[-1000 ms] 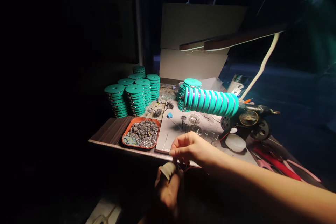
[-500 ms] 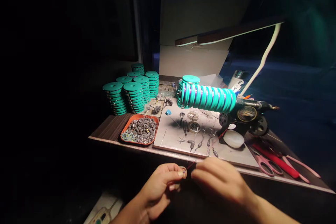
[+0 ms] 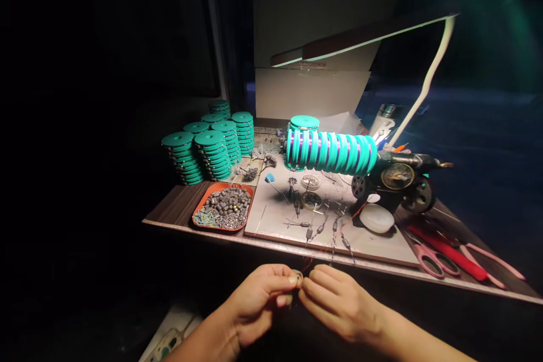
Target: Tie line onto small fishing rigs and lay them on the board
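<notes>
My left hand and my right hand meet fingertip to fingertip below the table's front edge. Between them they pinch a small sinker-like piece on a thin red line that runs up toward the board. The piece itself is mostly hidden by the fingers. On the grey work board just above the hands lie several small sinkers with wire ends. A row of green spools sits on a winding machine behind them.
Stacks of green spools stand at the back left. An orange tray holds small dark weights. Pink-handled scissors and a red tool lie at right. A desk lamp hangs overhead. A white lid lies by the machine.
My right hand came back from the board to below the table edge and met my left hand, which rose into view. The view tilted slightly down.
</notes>
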The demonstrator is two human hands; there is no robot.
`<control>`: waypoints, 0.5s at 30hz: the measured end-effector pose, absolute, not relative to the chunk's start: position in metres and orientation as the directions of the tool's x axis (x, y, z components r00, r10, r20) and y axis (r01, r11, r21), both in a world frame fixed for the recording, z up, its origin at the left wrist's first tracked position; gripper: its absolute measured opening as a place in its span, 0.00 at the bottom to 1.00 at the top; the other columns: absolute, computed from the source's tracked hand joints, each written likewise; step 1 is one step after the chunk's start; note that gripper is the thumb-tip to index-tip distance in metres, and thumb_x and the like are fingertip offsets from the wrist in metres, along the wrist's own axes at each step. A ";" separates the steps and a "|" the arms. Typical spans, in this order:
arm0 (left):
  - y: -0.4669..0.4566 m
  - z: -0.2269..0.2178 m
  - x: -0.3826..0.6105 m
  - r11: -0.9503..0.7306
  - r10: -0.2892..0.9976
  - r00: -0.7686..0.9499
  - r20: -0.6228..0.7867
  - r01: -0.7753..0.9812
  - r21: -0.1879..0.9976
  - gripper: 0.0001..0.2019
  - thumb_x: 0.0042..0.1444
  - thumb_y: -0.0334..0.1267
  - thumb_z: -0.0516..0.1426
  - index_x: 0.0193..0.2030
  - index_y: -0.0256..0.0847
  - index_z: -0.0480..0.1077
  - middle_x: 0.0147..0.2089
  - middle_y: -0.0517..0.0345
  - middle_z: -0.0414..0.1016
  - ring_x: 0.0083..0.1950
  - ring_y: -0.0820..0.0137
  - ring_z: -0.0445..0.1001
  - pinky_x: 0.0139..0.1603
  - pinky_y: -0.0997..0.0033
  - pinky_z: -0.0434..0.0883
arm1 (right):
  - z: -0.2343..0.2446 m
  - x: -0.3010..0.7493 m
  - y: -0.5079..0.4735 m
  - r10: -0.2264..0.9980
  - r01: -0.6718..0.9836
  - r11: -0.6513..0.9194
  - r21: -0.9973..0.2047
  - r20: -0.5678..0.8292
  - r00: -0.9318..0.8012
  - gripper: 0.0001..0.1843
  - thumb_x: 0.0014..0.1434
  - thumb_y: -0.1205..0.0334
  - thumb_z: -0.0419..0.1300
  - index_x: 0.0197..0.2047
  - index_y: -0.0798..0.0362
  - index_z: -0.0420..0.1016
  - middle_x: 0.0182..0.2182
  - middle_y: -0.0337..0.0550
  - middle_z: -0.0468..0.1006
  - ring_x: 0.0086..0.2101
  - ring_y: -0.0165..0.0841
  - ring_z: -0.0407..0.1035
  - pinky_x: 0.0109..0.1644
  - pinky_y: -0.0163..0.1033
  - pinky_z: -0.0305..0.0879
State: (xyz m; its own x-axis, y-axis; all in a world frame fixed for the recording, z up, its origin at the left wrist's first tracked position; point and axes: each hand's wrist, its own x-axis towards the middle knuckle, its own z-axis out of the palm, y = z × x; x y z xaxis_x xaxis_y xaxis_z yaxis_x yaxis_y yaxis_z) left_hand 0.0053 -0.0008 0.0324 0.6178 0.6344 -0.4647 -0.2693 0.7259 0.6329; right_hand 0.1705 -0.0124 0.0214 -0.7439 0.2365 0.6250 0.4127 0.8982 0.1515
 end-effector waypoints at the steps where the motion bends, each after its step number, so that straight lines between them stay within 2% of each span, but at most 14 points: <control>1: -0.001 0.032 0.007 0.716 0.645 0.601 -0.471 -0.261 0.648 0.09 0.35 0.32 0.63 0.19 0.33 0.64 0.17 0.67 0.57 0.19 0.84 0.51 0.20 0.85 0.48 | 0.019 0.173 -0.012 0.249 0.417 0.897 0.145 0.614 -0.749 0.18 0.59 0.77 0.44 0.28 0.63 0.73 0.21 0.46 0.70 0.22 0.31 0.60 0.24 0.38 0.56; 7: -0.002 0.028 0.014 0.631 0.724 0.501 -0.474 -0.203 0.749 0.10 0.33 0.35 0.62 0.16 0.35 0.63 0.16 0.68 0.55 0.19 0.81 0.49 0.21 0.79 0.46 | 0.011 0.178 -0.008 0.292 0.433 0.891 0.137 0.558 -0.777 0.21 0.59 0.78 0.42 0.23 0.59 0.70 0.20 0.45 0.69 0.22 0.32 0.59 0.26 0.38 0.58; 11: -0.007 0.026 0.013 0.445 0.849 0.392 -0.354 -0.170 0.879 0.10 0.36 0.35 0.63 0.18 0.36 0.65 0.19 0.65 0.59 0.23 0.76 0.53 0.25 0.75 0.51 | 0.007 0.177 -0.018 0.354 0.445 0.891 0.088 0.479 -0.803 0.20 0.58 0.78 0.41 0.24 0.58 0.68 0.20 0.43 0.67 0.21 0.31 0.57 0.24 0.37 0.56; 13: -0.012 0.025 0.010 0.238 0.933 0.294 -0.205 -0.079 0.968 0.08 0.41 0.35 0.61 0.20 0.37 0.66 0.23 0.62 0.61 0.28 0.72 0.58 0.30 0.73 0.55 | 0.007 0.175 -0.026 0.429 0.462 0.886 -0.036 0.440 -0.789 0.18 0.58 0.77 0.42 0.22 0.55 0.66 0.20 0.40 0.66 0.21 0.30 0.56 0.23 0.35 0.55; 15: -0.020 0.021 0.008 0.012 0.976 0.218 -0.024 0.059 0.998 0.06 0.47 0.35 0.58 0.22 0.39 0.68 0.27 0.59 0.62 0.31 0.68 0.61 0.34 0.70 0.57 | 0.015 0.171 -0.032 0.524 0.443 0.851 -0.281 0.421 -0.740 0.16 0.58 0.73 0.44 0.22 0.54 0.63 0.20 0.38 0.66 0.21 0.29 0.56 0.23 0.33 0.54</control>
